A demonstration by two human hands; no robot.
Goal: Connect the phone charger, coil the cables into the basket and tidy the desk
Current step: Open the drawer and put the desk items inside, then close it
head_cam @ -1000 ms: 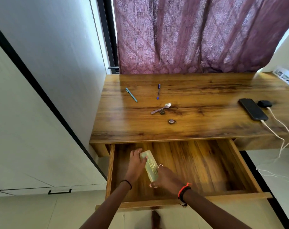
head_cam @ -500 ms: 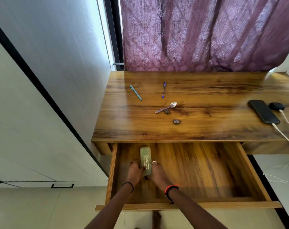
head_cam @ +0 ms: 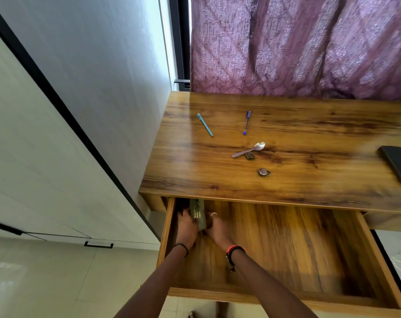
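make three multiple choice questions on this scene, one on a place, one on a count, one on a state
1. Where is the green box?
A in a basket
B back left of the drawer
C on a chair

2. How many pens lie on the desk?
A one
B two
C four

3. The drawer is
A pulled open
B shut
C taken out

Answers:
1 B: the left hand and right hand hold it there, partly under the desk edge.
2 B: a teal pen and a blue pen.
3 A: its inside shows below the desk's front edge.
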